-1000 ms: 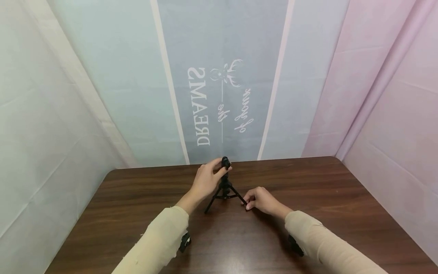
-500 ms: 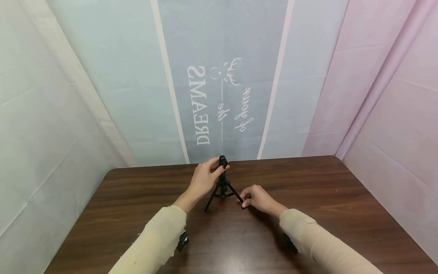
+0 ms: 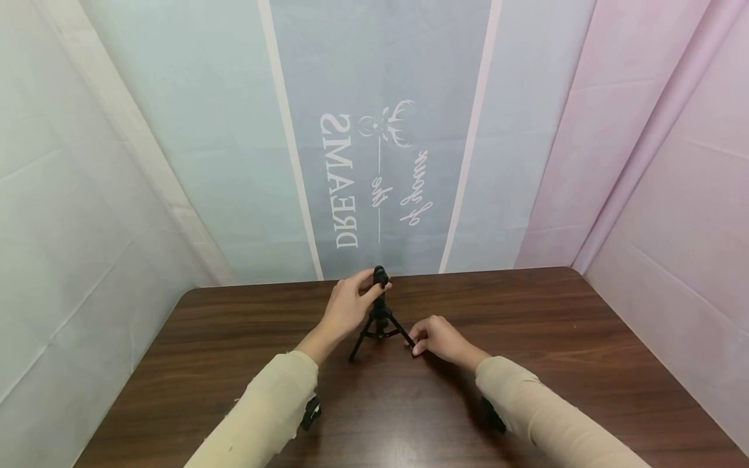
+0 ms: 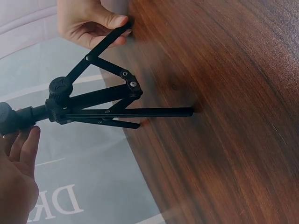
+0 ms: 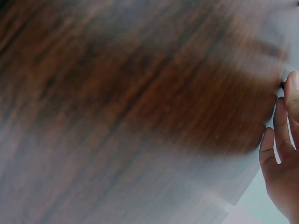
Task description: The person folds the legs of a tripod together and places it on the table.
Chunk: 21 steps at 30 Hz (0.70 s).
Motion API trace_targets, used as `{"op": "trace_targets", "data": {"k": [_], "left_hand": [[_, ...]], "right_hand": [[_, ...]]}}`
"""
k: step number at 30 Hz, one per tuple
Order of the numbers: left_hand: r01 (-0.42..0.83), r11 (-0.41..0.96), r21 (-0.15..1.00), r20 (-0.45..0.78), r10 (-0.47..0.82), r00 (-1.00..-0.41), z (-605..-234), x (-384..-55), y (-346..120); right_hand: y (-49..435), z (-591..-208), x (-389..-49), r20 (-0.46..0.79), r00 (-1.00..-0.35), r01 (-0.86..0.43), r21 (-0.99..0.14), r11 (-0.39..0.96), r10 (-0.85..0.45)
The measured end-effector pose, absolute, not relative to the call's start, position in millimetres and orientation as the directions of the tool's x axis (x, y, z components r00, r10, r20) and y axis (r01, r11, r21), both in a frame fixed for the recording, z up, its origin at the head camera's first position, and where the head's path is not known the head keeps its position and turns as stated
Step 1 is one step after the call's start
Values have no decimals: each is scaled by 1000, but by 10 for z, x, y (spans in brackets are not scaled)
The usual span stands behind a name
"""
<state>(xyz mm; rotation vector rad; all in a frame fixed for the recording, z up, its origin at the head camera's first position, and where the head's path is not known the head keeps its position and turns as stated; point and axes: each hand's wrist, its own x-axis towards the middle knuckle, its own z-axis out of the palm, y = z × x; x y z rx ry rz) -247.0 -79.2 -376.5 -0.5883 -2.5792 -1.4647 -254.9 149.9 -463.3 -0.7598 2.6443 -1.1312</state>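
A small black tripod [image 3: 380,313] stands upright on the table with its legs spread. Near its top, my left hand [image 3: 346,304] grips the head between thumb and fingers. My right hand [image 3: 441,339] pinches the lower end of the right leg, close to the tabletop. In the left wrist view the tripod [image 4: 96,100] shows its hinged braces and a round knob, with the right hand [image 4: 91,21] at one leg's tip and the left hand [image 4: 18,179] at the head. The right wrist view catches the right hand [image 5: 282,154] at its edge, most of the tripod being out of frame.
The dark wood-grain table [image 3: 526,312] fills the lower view. Behind it hangs a pale fabric backdrop [image 3: 386,65] with mirrored lettering, close to the table's far edge. Fabric walls [image 3: 76,227] flank both sides. A black device [image 3: 311,413] sits under the left sleeve.
Both hands and the tripod have shifted slightly left and a little away from me in the first half second. Since then they have hardly moved, and both holds are the same.
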Motion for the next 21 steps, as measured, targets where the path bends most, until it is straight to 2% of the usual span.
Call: {"op": "trace_targets", "data": {"k": [21], "left_hand": [[427, 419, 801, 354, 243, -903, -3821, -2484, -771]], "right_hand": [[1478, -4635, -2500, 51, -878, -369, -704, 606, -476]]}}
